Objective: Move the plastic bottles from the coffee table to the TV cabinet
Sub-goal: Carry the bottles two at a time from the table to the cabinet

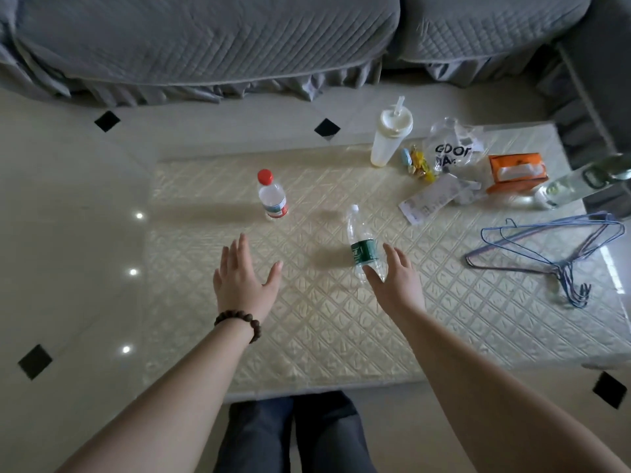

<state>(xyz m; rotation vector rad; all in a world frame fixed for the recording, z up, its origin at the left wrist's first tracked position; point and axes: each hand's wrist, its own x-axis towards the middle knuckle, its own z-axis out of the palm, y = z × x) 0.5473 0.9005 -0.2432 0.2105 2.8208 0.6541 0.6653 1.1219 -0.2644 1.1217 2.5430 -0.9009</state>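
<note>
On the coffee table (341,336), covered by a cream quilted cloth, two plastic bottles stand upright and well apart. Your left hand (240,278), with a bead bracelet (239,322) at the wrist, hovers over the cloth with fingers spread and palm down, released and grasping nothing; the red-capped bottle (272,197) stands beyond it at about 12 o'clock, not touched. Your right hand (396,278) is likewise spread and not closed, its thumb reaching across the base of the green-labelled bottle (362,247), which stands at about 11 o'clock from the hand; whether thumb and bottle actually touch cannot be told. At 1 o'clock from the green-labelled bottle lies a cluster of other items: a tall white cup (391,138) with lid and straw, small sweets (418,165) just beside its base, a clear plastic bag (454,148) with dark lettering, a paper receipt (428,199), and an orange tissue pack (517,172). At 3 o'clock from the right hand, near the table's right edge, lie several wire hangers (546,254) bundled together. At the far right edge a glass bottle (580,186) appears, blurred. Beyond the table, at 12 o'clock, a grey quilted sofa (205,39) fills the top of the view, and pale floor tiles (68,199) with black diamond insets surround the table.
</note>
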